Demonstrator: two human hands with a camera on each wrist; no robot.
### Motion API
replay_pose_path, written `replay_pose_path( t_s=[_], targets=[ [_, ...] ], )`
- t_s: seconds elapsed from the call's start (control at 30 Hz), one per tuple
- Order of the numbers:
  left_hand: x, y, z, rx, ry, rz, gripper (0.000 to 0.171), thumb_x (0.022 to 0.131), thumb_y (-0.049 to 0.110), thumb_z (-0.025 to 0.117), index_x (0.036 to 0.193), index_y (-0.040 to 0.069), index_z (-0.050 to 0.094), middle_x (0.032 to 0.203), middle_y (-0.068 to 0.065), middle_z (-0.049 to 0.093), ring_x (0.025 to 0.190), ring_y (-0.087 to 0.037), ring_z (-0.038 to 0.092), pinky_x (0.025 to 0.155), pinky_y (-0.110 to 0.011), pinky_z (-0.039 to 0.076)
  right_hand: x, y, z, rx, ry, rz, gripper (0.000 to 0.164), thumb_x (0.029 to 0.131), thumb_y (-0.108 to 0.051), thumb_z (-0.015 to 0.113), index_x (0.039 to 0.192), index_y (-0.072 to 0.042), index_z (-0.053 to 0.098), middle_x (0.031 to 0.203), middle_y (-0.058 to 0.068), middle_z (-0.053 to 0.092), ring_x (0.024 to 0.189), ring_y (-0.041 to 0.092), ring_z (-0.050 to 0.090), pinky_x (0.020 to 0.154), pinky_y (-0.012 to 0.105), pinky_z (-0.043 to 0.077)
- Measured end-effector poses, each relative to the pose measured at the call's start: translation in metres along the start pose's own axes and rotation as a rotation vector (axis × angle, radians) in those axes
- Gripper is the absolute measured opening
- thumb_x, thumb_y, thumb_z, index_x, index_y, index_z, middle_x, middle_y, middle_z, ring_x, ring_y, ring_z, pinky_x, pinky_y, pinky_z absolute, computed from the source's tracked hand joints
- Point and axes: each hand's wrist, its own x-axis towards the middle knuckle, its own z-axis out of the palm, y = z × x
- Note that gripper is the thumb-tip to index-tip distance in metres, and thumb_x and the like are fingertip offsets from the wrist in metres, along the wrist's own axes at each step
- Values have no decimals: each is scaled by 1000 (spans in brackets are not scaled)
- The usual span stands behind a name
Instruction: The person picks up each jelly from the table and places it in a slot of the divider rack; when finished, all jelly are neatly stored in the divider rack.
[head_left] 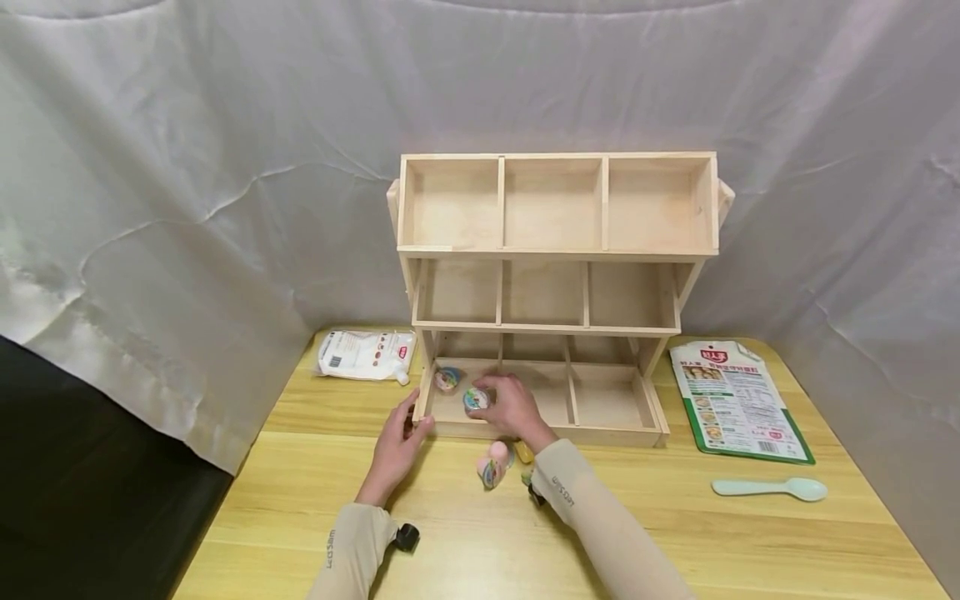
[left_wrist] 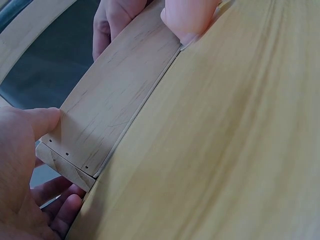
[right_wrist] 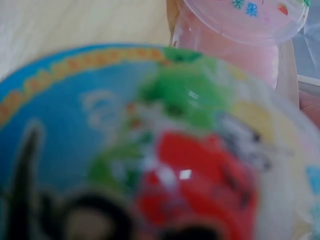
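My right hand (head_left: 513, 407) pinches a jelly cup (head_left: 476, 400) with a printed lid over the bottom left compartment of a tiered wooden rack (head_left: 600, 435). Another jelly cup (head_left: 447, 380) sits at the back of that compartment; its pink side and clear lid rim show in the right wrist view. With thumb on the front board and fingers round the side, my left hand (left_wrist: 20, 165) grips the rack's front left corner. Pink jelly cups (head_left: 493, 463) and a yellow one (head_left: 523, 452) lie on the table before the rack, partly hidden by my right arm.
A white packet (head_left: 366, 354) lies left of the rack. On the right are a white and green food pouch (head_left: 742, 400) and a pale green spoon (head_left: 768, 488). Grey cloth (head_left: 300, 125) hangs behind and at both sides of the wooden table (head_left: 465, 550).
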Motion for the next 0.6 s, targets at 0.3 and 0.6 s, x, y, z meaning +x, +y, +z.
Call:
replay_pose_path(
  t_s=[0.3,0.6],
  targets=[
    [-1,-1,1,-4,-7,-7,67,104,37,64,161,15,37,136,-19,57,113,-26,56,94,-37,46,-2,-4,-8,-40,-21,-15,57,81,-32,90,132,-15,70,137,6,68,129,33,58,108,53,46],
    [0,-2,1,-4,-18,-27,67,104,39,62,162,18,36,139,-19,56,117,-28,57,97,-41,47,-15,-4,-36,-40,42,-99,51,87,-26,85,133,-12,69,152,21,53,129,40,59,111,62,42]
  ],
)
